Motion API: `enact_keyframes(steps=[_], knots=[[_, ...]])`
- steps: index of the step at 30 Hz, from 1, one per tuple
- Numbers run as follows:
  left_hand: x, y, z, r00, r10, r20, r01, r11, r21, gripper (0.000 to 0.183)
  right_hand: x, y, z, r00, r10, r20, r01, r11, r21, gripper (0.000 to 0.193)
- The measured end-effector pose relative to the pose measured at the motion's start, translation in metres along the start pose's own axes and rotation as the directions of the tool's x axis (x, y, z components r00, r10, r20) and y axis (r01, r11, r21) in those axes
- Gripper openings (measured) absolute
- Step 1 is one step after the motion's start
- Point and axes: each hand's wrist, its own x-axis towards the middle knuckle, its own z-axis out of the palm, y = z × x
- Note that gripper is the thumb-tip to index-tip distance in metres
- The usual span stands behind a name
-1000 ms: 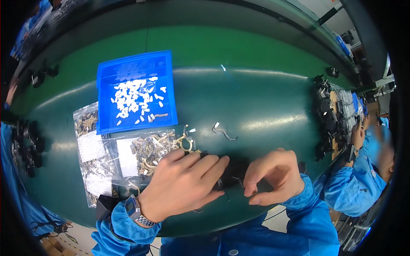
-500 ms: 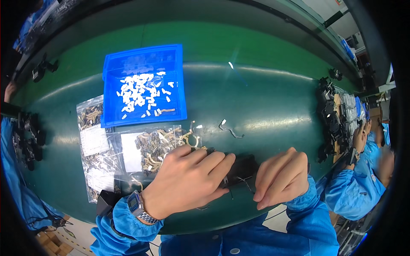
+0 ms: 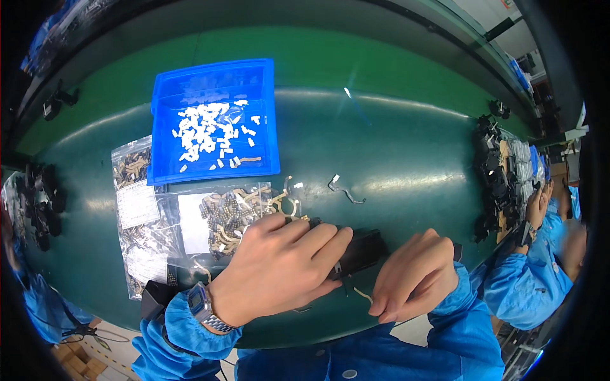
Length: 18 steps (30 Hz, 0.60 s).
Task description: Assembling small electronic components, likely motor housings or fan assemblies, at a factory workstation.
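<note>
From left to right, a clear bag (image 3: 152, 244) is lying on the green table (image 3: 419, 159), and a blue tray (image 3: 272, 127) is sitting partly over it, holding many small white pieces (image 3: 203, 133). Nearer the person, a second bag (image 3: 192, 222) is holding a heap of tan strips (image 3: 232, 219). The left hand (image 3: 276, 267) is lying palm down, its fingers bending over the left end of a black block (image 3: 362, 254); its underside is not showing, so one cannot tell whether it is gripping the block or only pressing on it. Farther back on the table, a dark wavy strip (image 3: 346, 190) is lying loose.

Just in front of the block, a thin pale strip (image 3: 362, 294) is sticking out from the right hand (image 3: 410, 276), whose thumb and forefinger are pinching its near end. The strip is pointing away from that pinch, up and to the left, its long axis slanting toward the block's front edge. The right hand is the nearer one, while the left is staying apart from the strip. The strip is looking slim, slightly bent and tan to yellowish; its pinched end is hiding behind the fingertips.
</note>
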Motion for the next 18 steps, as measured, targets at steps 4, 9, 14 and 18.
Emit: enact_keyframes(steps=[4, 9, 14, 18], knots=[[0.000, -0.001, 0.000, 1.000, -0.006, 0.000, 0.006, 1.000, -0.005, 0.071, 0.000, -0.002, 0.003, 0.998, 0.063, 0.003, -0.063, 0.998, 0.000, 0.016], [0.000, -0.001, 0.001, 1.000, -0.010, 0.002, 0.010, 1.000, -0.017, 0.075, -0.002, 0.001, 0.005, 0.998, 0.040, -0.044, -0.040, 0.999, 0.014, 0.018], [0.006, 0.002, -0.010, 0.986, 0.013, -0.164, -0.047, 0.979, -0.201, 0.061, 0.000, 0.005, 0.004, 0.999, -0.013, -0.052, 0.015, 0.999, 0.033, 0.019], [0.003, -0.001, 0.002, 0.916, 0.220, -0.337, -0.262, 0.961, -0.085, 0.035, -0.006, 0.013, 0.004, 0.997, -0.038, -0.071, 0.045, 0.994, 0.102, 0.018]])
